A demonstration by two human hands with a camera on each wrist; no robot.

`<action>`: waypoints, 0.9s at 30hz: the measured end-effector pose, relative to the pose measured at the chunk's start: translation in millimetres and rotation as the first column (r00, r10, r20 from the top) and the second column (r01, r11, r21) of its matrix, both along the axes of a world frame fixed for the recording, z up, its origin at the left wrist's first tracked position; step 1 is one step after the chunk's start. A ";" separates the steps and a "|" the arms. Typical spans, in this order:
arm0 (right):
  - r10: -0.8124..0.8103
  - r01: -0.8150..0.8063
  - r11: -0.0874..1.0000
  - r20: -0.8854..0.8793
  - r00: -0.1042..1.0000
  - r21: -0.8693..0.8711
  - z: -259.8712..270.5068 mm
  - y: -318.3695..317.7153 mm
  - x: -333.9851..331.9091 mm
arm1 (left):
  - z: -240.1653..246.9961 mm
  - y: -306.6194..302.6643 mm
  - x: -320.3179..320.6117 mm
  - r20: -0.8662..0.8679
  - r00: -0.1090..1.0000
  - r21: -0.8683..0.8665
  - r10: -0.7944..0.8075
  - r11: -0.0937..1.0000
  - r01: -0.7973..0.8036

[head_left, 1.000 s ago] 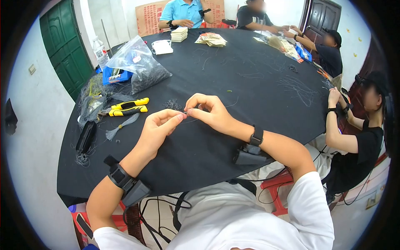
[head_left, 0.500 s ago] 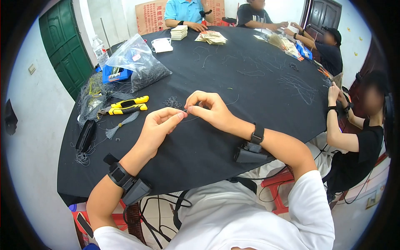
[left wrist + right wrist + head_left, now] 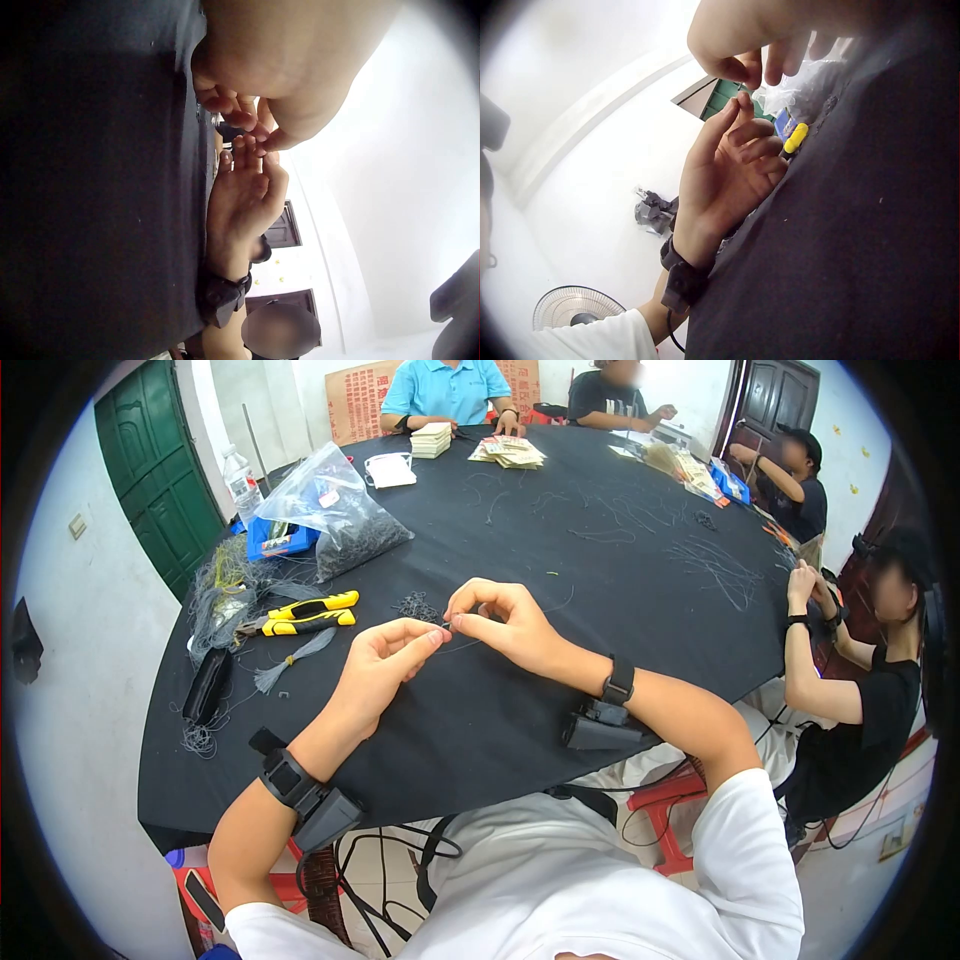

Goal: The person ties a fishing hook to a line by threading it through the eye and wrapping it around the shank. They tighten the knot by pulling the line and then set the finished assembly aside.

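Over the black-covered table, my left hand (image 3: pixel 375 670) pinches a thin dark strand (image 3: pixel 462 646) between thumb and forefinger. My right hand (image 3: pixel 510 628) pinches it too, its fingertips right at the left ones. In the left wrist view, the left hand (image 3: pixel 289 67) is on top and the right hand (image 3: pixel 247 195) faces it from below. The right wrist view has the left hand (image 3: pixel 724 172) with its other fingers loosely curled. Most of the strand between the fingertips is hidden. Just behind the hands lies a small tangle of grey thread (image 3: pixel 415 607).
Left of my hands lie yellow-and-black pliers (image 3: pixel 305 617), a tied bundle of grey strands (image 3: pixel 293 662) and a black case (image 3: pixel 207 688). Behind them stand a clear bag of dark pieces (image 3: pixel 355 535), a blue box (image 3: pixel 280 540) and a bottle (image 3: pixel 240 482). Other people sit around the table.
My hands stay nearly still at the same spot, with slight fingertip movement. Across the table, the person in blue has lowered both hands to the tabletop; two people at the far right have drawn their hands apart.
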State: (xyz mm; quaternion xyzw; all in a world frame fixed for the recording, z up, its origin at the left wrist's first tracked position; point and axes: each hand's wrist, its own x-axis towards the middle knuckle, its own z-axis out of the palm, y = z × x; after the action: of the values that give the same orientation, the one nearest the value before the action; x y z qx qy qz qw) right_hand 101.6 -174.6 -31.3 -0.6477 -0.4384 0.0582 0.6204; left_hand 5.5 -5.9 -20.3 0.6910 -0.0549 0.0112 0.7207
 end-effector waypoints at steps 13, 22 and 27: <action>0.015 -0.015 1.000 0.029 0.999 -0.005 3.3 -1.3 -0.4 | -0.3 2.0 -0.5 -0.019 1.000 0.048 0.014 0.999 -0.013; 0.046 -0.046 0.999 0.002 0.999 0.025 -3.0 0.7 2.3 | -4.1 4.9 2.7 0.035 0.995 0.072 0.093 0.993 -0.095; 0.051 -0.051 0.999 0.018 0.999 0.002 -5.4 0.2 4.5 | 2.6 2.1 -0.4 0.061 0.986 0.063 0.157 0.985 -0.160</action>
State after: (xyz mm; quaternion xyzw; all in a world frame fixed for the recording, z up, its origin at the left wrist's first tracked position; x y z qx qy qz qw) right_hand 106.0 -174.4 -36.7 -0.6359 -0.4605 0.0677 0.6156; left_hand 5.1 -3.9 -17.7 0.7165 -0.0201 0.0859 0.6920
